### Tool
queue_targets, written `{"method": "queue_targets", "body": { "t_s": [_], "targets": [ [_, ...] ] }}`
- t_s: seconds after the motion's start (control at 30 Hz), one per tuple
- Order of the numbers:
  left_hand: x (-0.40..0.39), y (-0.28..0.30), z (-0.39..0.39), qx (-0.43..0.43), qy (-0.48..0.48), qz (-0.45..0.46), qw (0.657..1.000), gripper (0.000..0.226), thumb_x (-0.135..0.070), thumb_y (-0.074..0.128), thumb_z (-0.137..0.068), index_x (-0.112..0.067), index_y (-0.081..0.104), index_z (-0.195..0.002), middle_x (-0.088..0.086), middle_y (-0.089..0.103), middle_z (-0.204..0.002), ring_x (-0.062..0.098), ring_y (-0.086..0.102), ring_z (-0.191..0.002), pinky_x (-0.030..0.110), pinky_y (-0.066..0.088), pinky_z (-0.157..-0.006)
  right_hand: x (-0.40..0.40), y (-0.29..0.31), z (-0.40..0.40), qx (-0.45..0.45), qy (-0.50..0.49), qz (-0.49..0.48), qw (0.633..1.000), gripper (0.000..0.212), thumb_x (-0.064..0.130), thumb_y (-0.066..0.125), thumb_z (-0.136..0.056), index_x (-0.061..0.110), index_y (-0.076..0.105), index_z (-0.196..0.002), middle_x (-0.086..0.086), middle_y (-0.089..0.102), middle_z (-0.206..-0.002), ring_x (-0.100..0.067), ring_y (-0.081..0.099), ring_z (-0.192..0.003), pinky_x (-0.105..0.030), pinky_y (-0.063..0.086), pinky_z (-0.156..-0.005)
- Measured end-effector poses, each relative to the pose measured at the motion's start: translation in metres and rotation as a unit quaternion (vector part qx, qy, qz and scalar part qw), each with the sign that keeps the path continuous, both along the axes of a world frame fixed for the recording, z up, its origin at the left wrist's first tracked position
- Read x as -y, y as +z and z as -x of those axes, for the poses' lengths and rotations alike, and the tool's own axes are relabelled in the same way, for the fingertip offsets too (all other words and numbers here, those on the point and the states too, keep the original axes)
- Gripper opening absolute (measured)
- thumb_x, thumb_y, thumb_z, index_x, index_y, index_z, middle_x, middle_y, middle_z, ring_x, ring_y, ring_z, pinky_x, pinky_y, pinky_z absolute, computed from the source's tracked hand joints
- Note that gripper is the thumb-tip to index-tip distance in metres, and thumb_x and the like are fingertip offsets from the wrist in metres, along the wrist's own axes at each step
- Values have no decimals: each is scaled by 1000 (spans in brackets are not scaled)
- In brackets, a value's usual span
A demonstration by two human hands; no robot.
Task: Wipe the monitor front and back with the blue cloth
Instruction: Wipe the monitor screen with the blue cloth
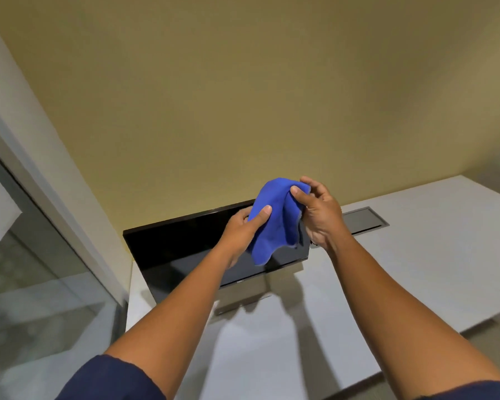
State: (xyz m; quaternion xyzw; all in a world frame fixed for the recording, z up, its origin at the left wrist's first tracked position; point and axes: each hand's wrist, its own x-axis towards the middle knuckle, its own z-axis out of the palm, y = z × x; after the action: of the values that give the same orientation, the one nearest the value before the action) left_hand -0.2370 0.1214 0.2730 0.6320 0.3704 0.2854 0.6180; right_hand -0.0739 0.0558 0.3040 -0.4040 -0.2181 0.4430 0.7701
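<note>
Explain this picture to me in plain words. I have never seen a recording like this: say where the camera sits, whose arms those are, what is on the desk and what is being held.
There is no machine here. The camera is worn on a person's head and looks forward and down, so the two bare arms reaching in from below are the wearer's own. There is only this one view.

Both hands hold a blue cloth up in the air: the left hand pinches its left side, and the right hand has a grip on its upper right corner. The cloth hangs in front of the monitor and does not look pressed against it.

The monitor is dark and stands on a white desk by a yellow wall. Behind the right hand, a grey hatch is set into the desktop.
</note>
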Motion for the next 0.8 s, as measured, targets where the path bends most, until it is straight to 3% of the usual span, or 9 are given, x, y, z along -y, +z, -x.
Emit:
{"method": "queue_targets", "body": {
  "t_s": [0.13,0.27,0.43,0.57,0.7,0.8],
  "targets": [
    [14,-16,-36,-16,-80,61,995,44,-50,63,-91,-11,69,-113,4,74,-110,21,68,-98,34,51,-89,25,-23,-46,-74,-20,38,996,47,2,74,-79,4,55,-122,-20,66,-116,-31,68,-100,-42,56,-87],
    [26,-47,-82,51,-96,136,985,43,-43,65,-93,-27,60,-132,2,69,-125,25,66,-115,48,50,-102,47,-61,-88,-42,23,87,995,44,8,70,-84,-4,57,-125,-21,64,-122,-30,63,-113,-34,56,-87],
    [35,-88,-132,31,-99,176,979,46,-42,64,-93,-31,53,-137,1,66,-129,25,64,-117,50,49,-103,64,-104,-139,-12,81,202,976,41,15,73,-84,6,62,-123,-12,68,-118,-27,65,-111,-43,50,-99],
    [42,-130,-164,18,-84,217,973,42,-35,60,-97,-32,51,-138,0,65,-130,27,64,-117,52,50,-102,70,-137,-175,66,104,356,926,33,26,73,-84,18,66,-115,-3,73,-107,-25,67,-102,-46,53,-93],
    [50,-170,-191,-17,-48,266,963,40,-26,55,-101,-32,49,-139,-1,63,-132,26,63,-117,50,51,-100,70,-175,-207,124,81,420,895,27,15,73,-82,15,65,-108,-4,72,-103,-24,68,-95,-39,57,-82],
    [45,-197,-209,-99,-39,275,956,45,-25,52,-101,-35,43,-143,1,57,-137,29,58,-119,53,51,-99,61,-204,-227,216,64,470,854,21,14,75,-80,15,64,-98,-7,68,-100,-23,66,-86,-33,58,-71]
  ]
}}
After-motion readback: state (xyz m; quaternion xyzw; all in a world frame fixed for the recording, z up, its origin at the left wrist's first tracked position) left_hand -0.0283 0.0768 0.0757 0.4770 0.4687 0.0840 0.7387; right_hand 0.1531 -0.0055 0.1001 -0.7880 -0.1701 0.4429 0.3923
